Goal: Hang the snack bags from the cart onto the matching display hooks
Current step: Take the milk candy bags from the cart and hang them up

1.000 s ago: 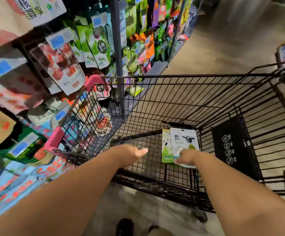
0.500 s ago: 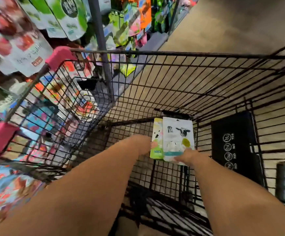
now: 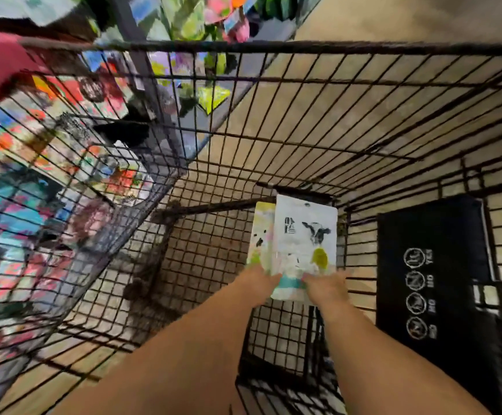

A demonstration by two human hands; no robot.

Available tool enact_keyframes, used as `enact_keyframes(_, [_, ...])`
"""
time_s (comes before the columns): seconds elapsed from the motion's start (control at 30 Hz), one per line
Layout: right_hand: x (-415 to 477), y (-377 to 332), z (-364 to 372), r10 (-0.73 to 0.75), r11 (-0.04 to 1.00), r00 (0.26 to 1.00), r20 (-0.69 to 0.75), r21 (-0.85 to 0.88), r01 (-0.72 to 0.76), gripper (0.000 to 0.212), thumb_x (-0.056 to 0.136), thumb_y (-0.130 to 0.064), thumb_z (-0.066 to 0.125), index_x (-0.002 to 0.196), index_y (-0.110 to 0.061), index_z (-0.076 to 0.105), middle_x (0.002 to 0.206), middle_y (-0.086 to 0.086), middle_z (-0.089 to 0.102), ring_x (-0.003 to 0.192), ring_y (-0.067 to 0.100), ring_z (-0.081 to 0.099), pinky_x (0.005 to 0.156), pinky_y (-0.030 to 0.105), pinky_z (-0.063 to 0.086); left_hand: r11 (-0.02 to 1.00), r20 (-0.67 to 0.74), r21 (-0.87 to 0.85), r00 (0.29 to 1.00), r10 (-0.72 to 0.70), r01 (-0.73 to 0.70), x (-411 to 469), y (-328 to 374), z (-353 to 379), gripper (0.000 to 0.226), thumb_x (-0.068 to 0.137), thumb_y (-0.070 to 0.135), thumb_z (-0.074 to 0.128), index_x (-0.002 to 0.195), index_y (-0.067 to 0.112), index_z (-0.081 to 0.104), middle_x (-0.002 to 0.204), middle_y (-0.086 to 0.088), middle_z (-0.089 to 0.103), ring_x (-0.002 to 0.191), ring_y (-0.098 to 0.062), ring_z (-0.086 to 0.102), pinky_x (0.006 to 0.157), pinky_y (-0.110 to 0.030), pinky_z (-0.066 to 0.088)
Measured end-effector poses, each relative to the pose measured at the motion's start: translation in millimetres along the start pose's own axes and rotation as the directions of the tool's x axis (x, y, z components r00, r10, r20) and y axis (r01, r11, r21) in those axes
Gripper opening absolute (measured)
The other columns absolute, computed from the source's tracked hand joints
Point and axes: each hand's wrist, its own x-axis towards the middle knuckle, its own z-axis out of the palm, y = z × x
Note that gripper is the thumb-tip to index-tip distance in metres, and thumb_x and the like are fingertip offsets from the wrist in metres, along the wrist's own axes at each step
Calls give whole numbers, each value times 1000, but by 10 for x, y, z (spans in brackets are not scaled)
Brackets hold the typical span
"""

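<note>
Two snack bags lie on the floor of the black wire cart (image 3: 273, 49). The white bag with a cow picture (image 3: 306, 235) overlaps a green-and-white bag (image 3: 261, 235) to its left. My left hand (image 3: 258, 283) reaches down to the lower edge of the green bag, fingers on it. My right hand (image 3: 327, 287) is at the bottom edge of the white cow bag and appears to grip it; the fingertips are blurred. Display hooks with hanging snack bags (image 3: 183, 22) show beyond the cart at the upper left.
A black sign panel with white icons (image 3: 429, 265) leans on the cart's right inner wall. A pink handle pad (image 3: 1, 70) sits on the cart rim at left. Colourful packets (image 3: 28, 175) fill the shelf behind the left cart wall. Tan floor lies beyond.
Both hands have gone deeper into the cart and now meet the bottom edges of the two bags. The view has tilted further down into the basket.
</note>
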Motion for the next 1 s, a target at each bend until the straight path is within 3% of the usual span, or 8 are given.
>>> enact_keyframes(0.13, [50,12,95,-43,988,999,3,-147,43,78,75,-55,74,131,-10,44,128,11,54,115,29,58,82,28,44,996,-50,-89,999,-19,14,135,15,95,55,98,44,46,138,6,45,139,-15,51,122,-29,53,101,-36,45])
enact_keyframes(0.23, [58,2,74,-30,981,999,-28,-195,24,90,58,-67,79,122,-11,47,119,8,61,110,28,61,89,31,50,985,-69,-167,997,-46,33,212,47,106,53,96,45,50,138,12,45,133,-11,54,111,-24,55,84,-29,47])
enact_keyframes(0.37, [16,-30,9,-37,995,999,32,-90,40,90,39,-76,80,103,-20,51,97,-1,60,95,23,63,68,27,47,966,-68,-236,990,-126,107,242,41,53,65,88,59,55,136,16,48,131,-8,57,118,-26,55,88,-29,43])
enact_keyframes(0.5, [-39,-103,-22,-144,953,969,198,291,82,71,37,-59,88,92,-19,69,94,1,74,87,21,71,82,39,58,925,-74,-340,975,-208,171,93,94,-190,60,85,56,62,126,12,55,123,-8,61,112,-25,59,96,-35,49])
enact_keyframes(0.6, [-217,-248,-148,-254,880,908,334,470,73,66,41,-40,96,97,-14,72,93,7,77,88,27,73,89,48,57,767,-40,-630,981,-191,124,-52,72,-435,52,74,34,81,114,6,62,109,-11,68,99,-28,66,90,-42,55])
enact_keyframes(0.8, [-710,-727,-390,-485,835,827,286,434,339,85,40,-48,96,112,-21,60,104,0,74,90,17,72,81,38,60,619,-46,-784,999,18,-48,-743,15,-989,34,77,3,73,110,3,67,102,-16,71,90,-32,69,76,-44,59])
enact_keyframes(0.93, [-1293,-1014,-660,-689,706,687,231,427,565,63,52,-23,96,105,-23,60,95,-1,74,91,18,72,75,33,60,475,-139,-858,978,157,-198,-1290,-92,-1323,23,85,0,65,108,0,67,104,-22,71,87,-34,70,80,-46,58])
enact_keyframes(1.0, [-1596,-1132,-770,-762,630,612,214,467,621,60,58,-14,94,105,-23,58,93,-1,75,89,18,73,68,27,59,418,-222,-859,950,220,-297,-1541,-158,-1479,40,77,8,75,114,-3,66,113,-27,67,101,-42,66,89,-53,54])
